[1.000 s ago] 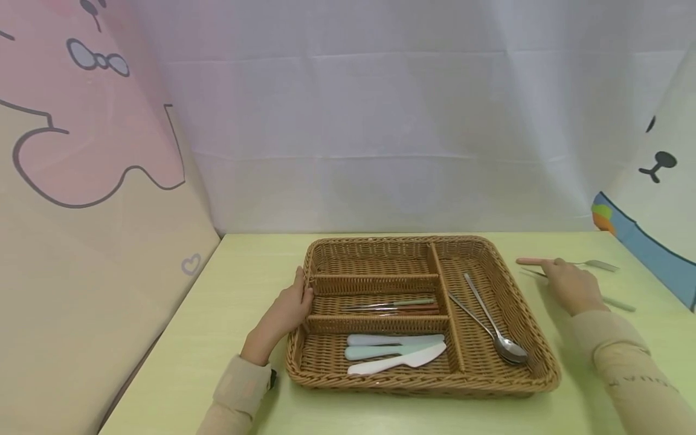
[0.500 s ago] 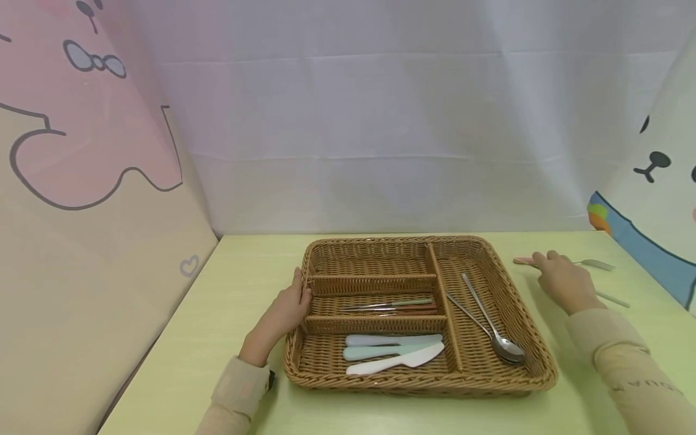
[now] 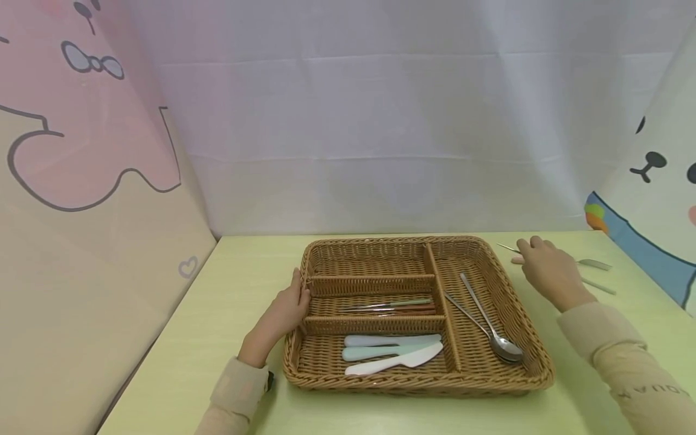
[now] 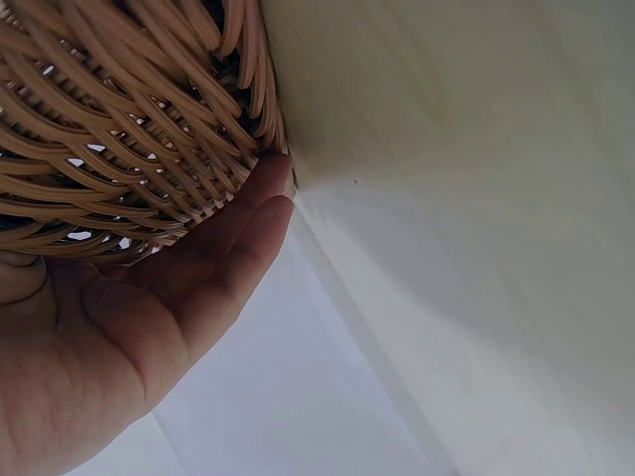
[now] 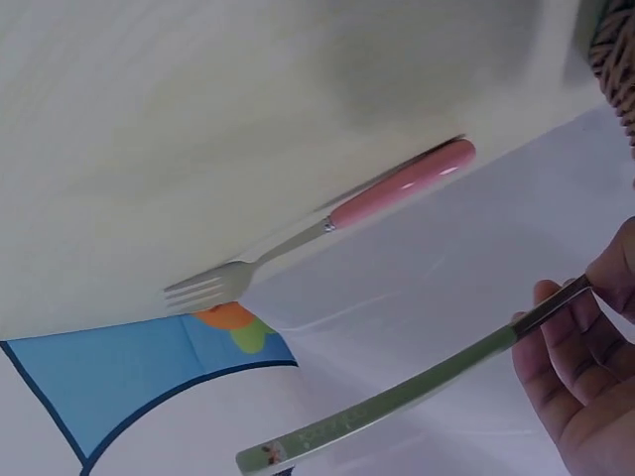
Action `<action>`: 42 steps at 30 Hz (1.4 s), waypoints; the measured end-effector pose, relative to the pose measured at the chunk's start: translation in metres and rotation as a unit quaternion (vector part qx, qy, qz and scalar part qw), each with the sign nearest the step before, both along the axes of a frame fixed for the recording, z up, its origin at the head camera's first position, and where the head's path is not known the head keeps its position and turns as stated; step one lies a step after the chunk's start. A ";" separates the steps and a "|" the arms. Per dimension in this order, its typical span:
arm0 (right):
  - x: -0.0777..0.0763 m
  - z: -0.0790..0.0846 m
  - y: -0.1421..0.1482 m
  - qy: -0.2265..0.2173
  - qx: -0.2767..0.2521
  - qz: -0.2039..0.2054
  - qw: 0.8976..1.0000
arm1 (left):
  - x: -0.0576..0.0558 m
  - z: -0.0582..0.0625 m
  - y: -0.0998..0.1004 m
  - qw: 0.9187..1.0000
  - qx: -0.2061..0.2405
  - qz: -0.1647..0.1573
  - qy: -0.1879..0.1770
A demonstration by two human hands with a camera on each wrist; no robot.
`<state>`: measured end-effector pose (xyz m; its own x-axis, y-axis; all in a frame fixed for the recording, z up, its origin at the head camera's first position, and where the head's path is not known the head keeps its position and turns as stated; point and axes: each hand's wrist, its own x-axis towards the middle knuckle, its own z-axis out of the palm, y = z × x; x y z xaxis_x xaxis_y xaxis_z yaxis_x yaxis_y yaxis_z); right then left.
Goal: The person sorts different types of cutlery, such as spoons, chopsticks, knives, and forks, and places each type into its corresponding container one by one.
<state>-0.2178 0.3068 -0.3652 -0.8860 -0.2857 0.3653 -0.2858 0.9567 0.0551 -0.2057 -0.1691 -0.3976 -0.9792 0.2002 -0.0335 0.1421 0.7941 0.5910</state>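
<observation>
My left hand (image 3: 284, 307) holds the left side of a brown wicker cutlery tray (image 3: 418, 383), with the thumb over the rim. In the left wrist view its fingers (image 4: 260, 238) lie along the outer wall. To the right of the tray, my right hand (image 3: 551, 272) pinches a chopstick by its metal part. The chopstick's green handle (image 5: 397, 395) points away to the right, and its thin tip (image 3: 507, 247) sticks out toward the tray. Just beyond that hand a fork (image 5: 397, 188) with a pink handle lies on the table, partly covered by the hand in the head view.
Inside the tray, chopsticks (image 3: 410, 302) with green and red-brown handles occupy the middle compartment. Knives (image 3: 391, 353) in pale blue, mint and white lie in front. Metal spoons (image 3: 507, 349) rest in the long right compartment. A pale curtain (image 3: 348, 151) hangs behind the table.
My right hand has lifted the green chopstick from the table and moved up and left with it, toward the tray. The left hand stays at the tray's side.
</observation>
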 end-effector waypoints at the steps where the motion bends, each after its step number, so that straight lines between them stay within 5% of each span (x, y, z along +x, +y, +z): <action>1: 0.000 0.002 -0.004 0.008 0.006 0.004 1.000 | 0.000 0.000 0.000 1.000 0.000 -0.001 0.000; 19: 0.008 0.027 -0.068 0.046 0.067 0.059 0.995 | 0.002 0.000 -0.001 1.000 0.004 0.002 -0.004; 31: 0.013 0.029 -0.109 0.094 0.104 0.120 0.983 | 0.001 0.000 -0.001 1.000 0.006 0.000 -0.008; 42: 0.020 0.023 -0.145 0.084 0.138 0.152 0.975 | 0.001 0.002 0.000 1.000 0.010 -0.001 -0.008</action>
